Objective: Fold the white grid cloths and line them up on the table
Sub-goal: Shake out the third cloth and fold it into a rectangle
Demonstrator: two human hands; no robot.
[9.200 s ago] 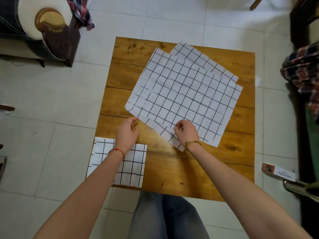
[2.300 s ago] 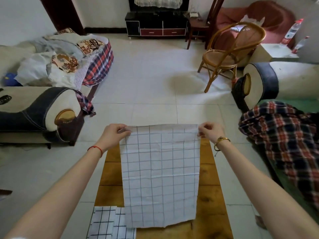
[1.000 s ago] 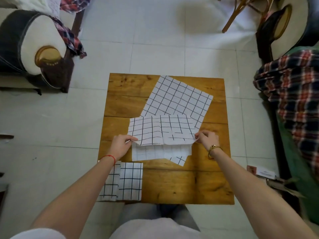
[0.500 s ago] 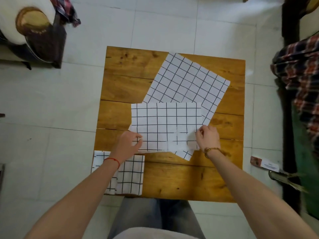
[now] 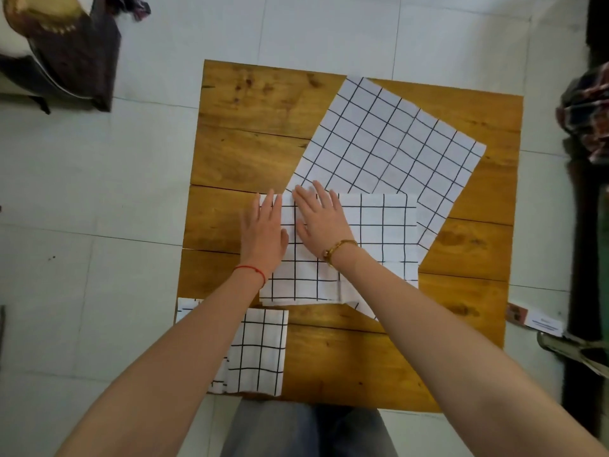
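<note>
A half-folded white grid cloth [image 5: 379,239] lies in the middle of the wooden table [image 5: 250,146]. My left hand [image 5: 263,232] rests flat on its left edge, fingers spread. Beside it my right hand [image 5: 321,219] presses flat on the cloth's left half. Behind them an unfolded grid cloth [image 5: 389,143] lies askew at the far right, partly under the half-folded one. A small folded grid cloth [image 5: 260,351] sits at the table's near left corner, partly hidden by my left forearm.
A sofa arm [image 5: 62,44] stands on the tiled floor at the far left. Plaid fabric [image 5: 590,113] lies at the right edge. A small card [image 5: 534,319] and a sandal [image 5: 573,352] lie on the floor right of the table.
The cloth that was held up in the air now lies folded in half on the table. Both hands have let go of its corners and moved onto its left part, pressing flat.
</note>
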